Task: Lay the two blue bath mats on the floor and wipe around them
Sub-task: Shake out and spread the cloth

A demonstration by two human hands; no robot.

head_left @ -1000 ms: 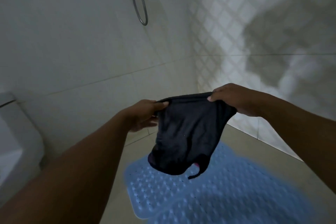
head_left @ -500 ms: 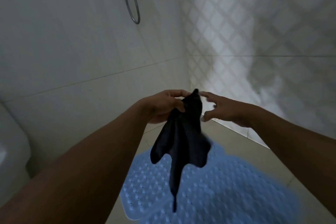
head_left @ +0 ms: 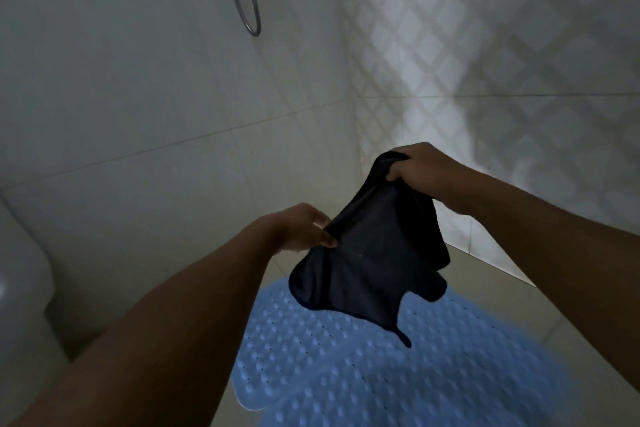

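Head view: blue bath mat (head_left: 398, 374) lies on floor (head_left: 491, 291) near wall corner, second mat unseen; left hand (head_left: 304, 229) and right hand (head_left: 420, 168) each pinch dark cloth (head_left: 374, 260) aloft, wiping judged pending.

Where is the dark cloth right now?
The dark cloth hangs mid-frame in the head view, held up between the left hand and the higher right hand, above the blue bath mat on the floor.
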